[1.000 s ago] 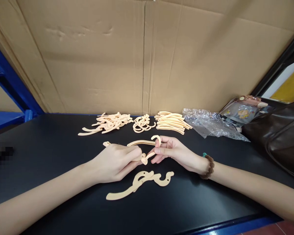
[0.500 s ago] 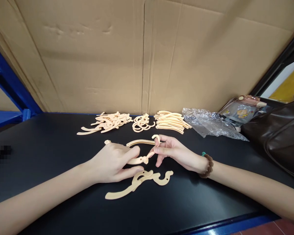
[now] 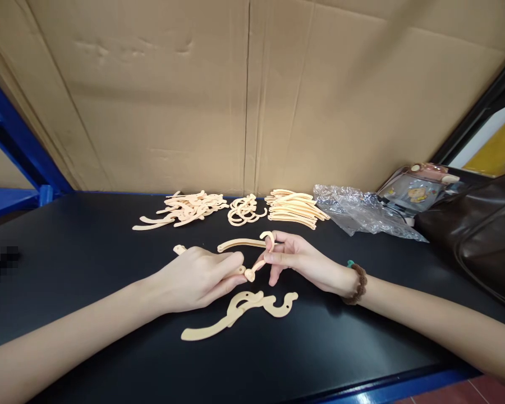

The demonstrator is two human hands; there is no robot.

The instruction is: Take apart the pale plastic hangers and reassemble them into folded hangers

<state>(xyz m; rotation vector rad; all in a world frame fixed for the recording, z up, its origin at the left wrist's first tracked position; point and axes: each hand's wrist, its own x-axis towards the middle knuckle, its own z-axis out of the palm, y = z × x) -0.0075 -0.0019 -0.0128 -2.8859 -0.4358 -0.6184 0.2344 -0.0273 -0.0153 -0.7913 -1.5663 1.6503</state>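
My left hand (image 3: 206, 278) is closed on a beige plastic hanger arm, whose far end (image 3: 179, 249) and holed tip (image 3: 240, 270) stick out on either side of the fingers. Between thumb and fingers my right hand (image 3: 294, 255) pinches a beige hanger hook (image 3: 268, 238), its rounded base close to the arm's holed tip; whether they touch I cannot tell. Just behind the hands lies a curved hanger arm (image 3: 242, 242), its right end hidden by the right fingers. In front of them rests a folded hanger (image 3: 239, 311), made of arms and a hook.
Along the back of the black table (image 3: 340, 348) are piles of hanger arms (image 3: 193, 207), hooks (image 3: 244, 210) and curved arms (image 3: 294, 207). Crumpled clear plastic bags (image 3: 362, 210), a clear pouch (image 3: 416, 191) and a dark brown bag (image 3: 475, 235) lie at right. Cardboard (image 3: 160, 101) stands behind.
My left hand has turned the hanger arm and drawn its holed tip back slightly from the hook's base, so less of the arm shows. My right hand stays nearly still.
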